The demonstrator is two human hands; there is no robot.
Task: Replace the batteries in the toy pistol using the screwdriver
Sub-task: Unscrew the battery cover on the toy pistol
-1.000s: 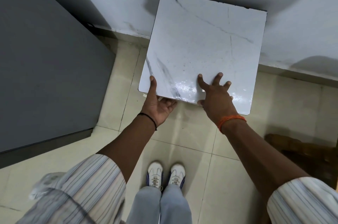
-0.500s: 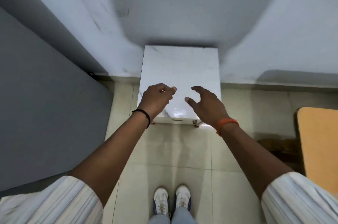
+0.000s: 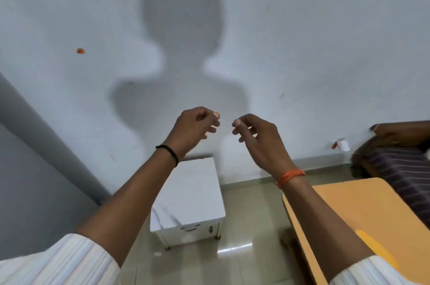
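In the head view, the left hand and the right hand are raised in front of a pale grey plastered wall, near each other but apart. The fingers of both are loosely curled and hold nothing. The toy pistol and the screwdriver are not visible, so their direction cannot be told. Below the hands stands a small square surface with a white marble-like glossy top on thin metal legs, its far edge against the wall. At the right lies a smooth orange wooden surface with a rounded corner. The floor is of shiny beige tiles.
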